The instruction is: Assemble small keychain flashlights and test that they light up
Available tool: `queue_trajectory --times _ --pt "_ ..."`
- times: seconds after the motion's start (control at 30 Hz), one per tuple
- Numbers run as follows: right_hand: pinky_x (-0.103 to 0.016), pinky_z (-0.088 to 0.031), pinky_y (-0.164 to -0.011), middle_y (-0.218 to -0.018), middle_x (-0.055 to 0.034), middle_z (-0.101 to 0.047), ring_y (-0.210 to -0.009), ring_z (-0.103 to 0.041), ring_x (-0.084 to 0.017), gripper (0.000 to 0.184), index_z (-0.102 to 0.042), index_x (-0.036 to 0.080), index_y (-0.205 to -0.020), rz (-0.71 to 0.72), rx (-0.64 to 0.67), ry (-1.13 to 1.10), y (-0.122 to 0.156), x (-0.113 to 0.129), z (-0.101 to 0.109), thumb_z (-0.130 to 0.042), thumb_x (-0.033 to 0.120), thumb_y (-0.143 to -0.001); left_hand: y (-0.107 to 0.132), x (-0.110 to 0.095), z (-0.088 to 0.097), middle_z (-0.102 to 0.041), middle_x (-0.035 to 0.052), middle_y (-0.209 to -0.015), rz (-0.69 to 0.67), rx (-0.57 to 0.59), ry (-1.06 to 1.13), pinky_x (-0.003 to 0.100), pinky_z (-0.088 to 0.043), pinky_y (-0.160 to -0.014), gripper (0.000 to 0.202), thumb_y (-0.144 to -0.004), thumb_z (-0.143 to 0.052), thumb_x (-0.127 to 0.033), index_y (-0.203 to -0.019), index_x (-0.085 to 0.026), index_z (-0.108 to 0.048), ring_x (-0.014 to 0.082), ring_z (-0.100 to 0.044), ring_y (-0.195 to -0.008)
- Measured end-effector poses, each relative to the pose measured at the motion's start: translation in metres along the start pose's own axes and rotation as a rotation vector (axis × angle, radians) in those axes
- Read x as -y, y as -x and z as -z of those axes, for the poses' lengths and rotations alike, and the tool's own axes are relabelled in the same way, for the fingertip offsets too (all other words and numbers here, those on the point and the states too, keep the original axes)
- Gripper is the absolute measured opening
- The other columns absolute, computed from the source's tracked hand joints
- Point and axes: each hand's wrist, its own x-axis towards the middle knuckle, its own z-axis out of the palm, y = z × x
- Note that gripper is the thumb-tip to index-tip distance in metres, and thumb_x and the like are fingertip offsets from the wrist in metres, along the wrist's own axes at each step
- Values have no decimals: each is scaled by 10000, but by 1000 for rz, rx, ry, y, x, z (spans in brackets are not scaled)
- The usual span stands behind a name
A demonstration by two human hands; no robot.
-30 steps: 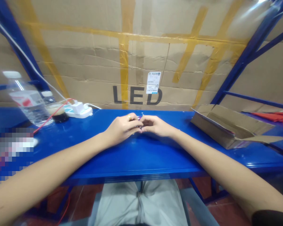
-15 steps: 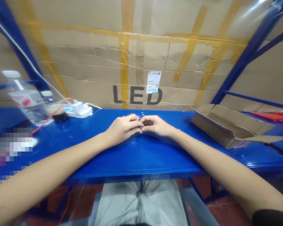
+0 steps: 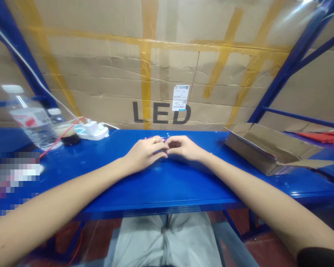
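Two hands are pinching a small purple thing
The left hand and right hand are meeting toward the bench's back edge, fingers clamping it; probably needing a soft, steady grip

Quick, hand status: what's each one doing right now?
Left hand: closed, pinching the small purple item, which is mostly hidden.
Right hand: closed, fingertips on the same item.

Blue metal workbench, taped cardboard wall printed LED, blue shelf struts, reddish floor below
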Motion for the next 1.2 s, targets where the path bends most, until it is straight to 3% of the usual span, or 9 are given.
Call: queue_trajectory --times 0.2,0.43,0.57,0.67,0.87,1.0,1.2 --pt "-320 -509 -821 -803 7 -696 -802 -648 -162 171 -679 160 -820 5 -20 -33 -1 -2 0 -787 181 -689 0 -4 1 -660 70 -1009 24 23 -12 283 -513 -769 196 -956 -590 -326 -1069 -202 -692 166 -633 -864" --pt "-345 -517 -860 -853 -6 -714 -851 -664 -174 210 -663 171 -842 22 -27 -88 -1 -6 2 -800 182 -683 -1 -7 0 -671 77 -1002 8 -39 -83 277 -523 -710 234 -948 -538 -224 -1165 -171 -605 167 -650 -838" --pt "-353 -520 -872 -835 -1 -700 -843 -662 -171 221 -657 172 -836 27 -30 -105 -2 -7 3 -813 200 -682 -2 -9 3 -618 106 -1067 -88 -165 -78 331 -551 -826 193 -916 -557 -154 -1108 -170 -567 192 -636 -968" --pt "-356 -519 -879 -854 -4 -699 -858 -662 -171 225 -655 174 -840 34 -35 -113 -2 -7 3 -816 207 -686 -4 -14 5 -574 135 -1130 -172 -231 -51 396 -545 -917 271 -871 -573 -85 -1119 -170 -508 224 -595 -1096" --pt "-353 -520 -869 -859 -3 -690 -857 -661 -171 218 -642 177 -856 74 -45 -91 -2 -10 3 -796 215 -706 -2 -13 0 -541 180 -1246 -228 -170 -82 437 -553 -940 384 -849 -523 -32 -1200 -168 -446 269 -569 -1203" --pt "-361 -520 -859 -886 -16 -686 -886 -658 -188 177 -626 182 -865 144 -91 43 -2 -11 2 -753 226 -749 -1 -12 -2 -538 200 -1269 -231 -114 -171 465 -540 -963 388 -858 -498 -47 -1225 -149 -422 303 -551 -1244" --pt "-366 -495 -820 -900 -52 -685 -858 -627 -202 10 -625 182 -867 345 -155 500 1 -6 3 -622 190 -861 -6 -26 -3 -541 230 -1237 -193 -28 -295 478 -530 -910 383 -816 -458 -34 -1191 -103 -417 324 -581 -1142"
